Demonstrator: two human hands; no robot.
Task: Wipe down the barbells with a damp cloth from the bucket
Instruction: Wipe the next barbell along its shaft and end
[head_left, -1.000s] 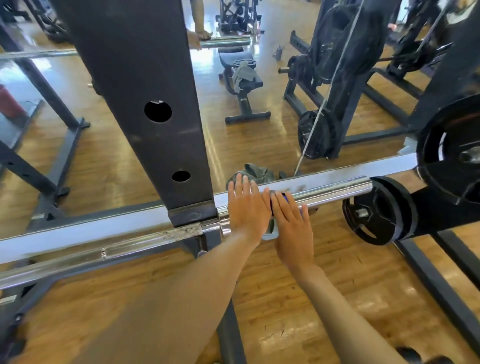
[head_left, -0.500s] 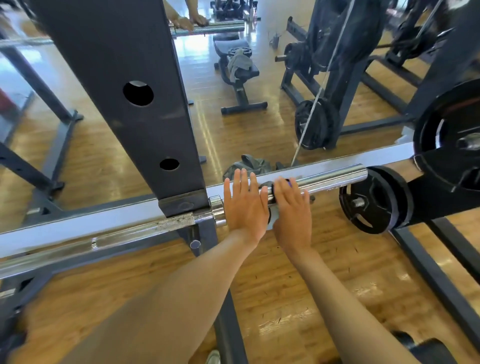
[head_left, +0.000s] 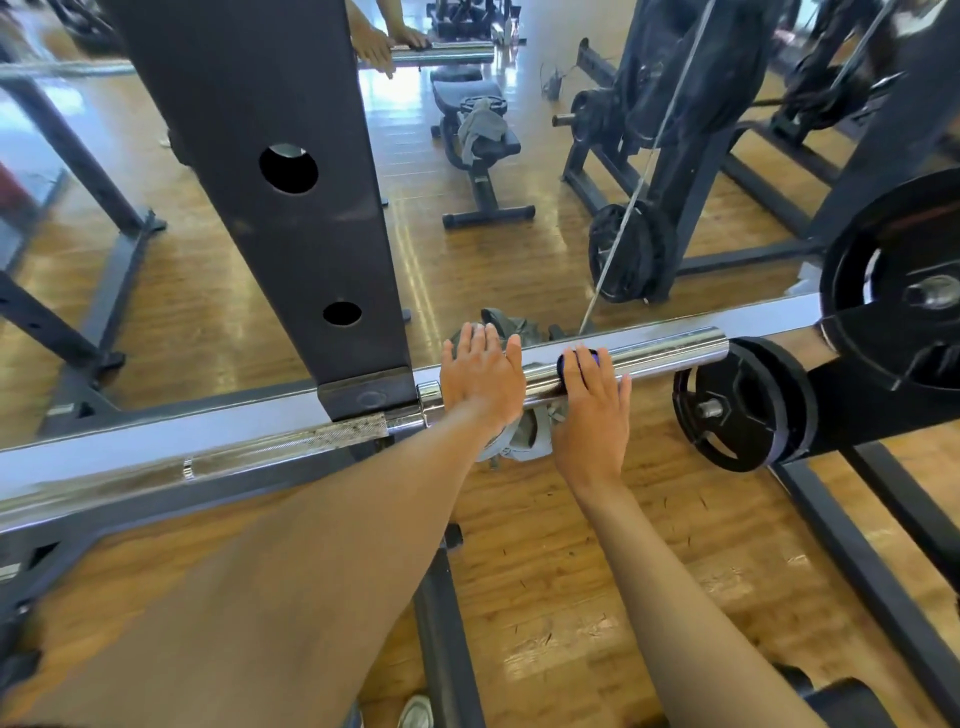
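A chrome barbell (head_left: 665, 349) lies across the black rack (head_left: 291, 218), in front of a floor mirror. My left hand (head_left: 483, 379) lies flat with straight fingers on the sleeve, just right of the collar. A grey cloth (head_left: 524, 439) hangs below the bar between my two hands. My right hand (head_left: 592, 410) rests further right on the sleeve, its fingers laid over a dark blue cloth (head_left: 574, 359) on the bar. Its thumb is hidden. No bucket is in view.
A small black weight plate (head_left: 737, 405) sits on a peg right of the bar's end, with a larger plate (head_left: 898, 291) above it. Rack base beams (head_left: 872, 561) cross the wooden floor at the right and under my arms. The mirror shows a bench and machines.
My hands, side by side before, have drawn slightly apart, and a stretch of bare chrome shows between them. More of the grey cloth hangs in view below the bar.
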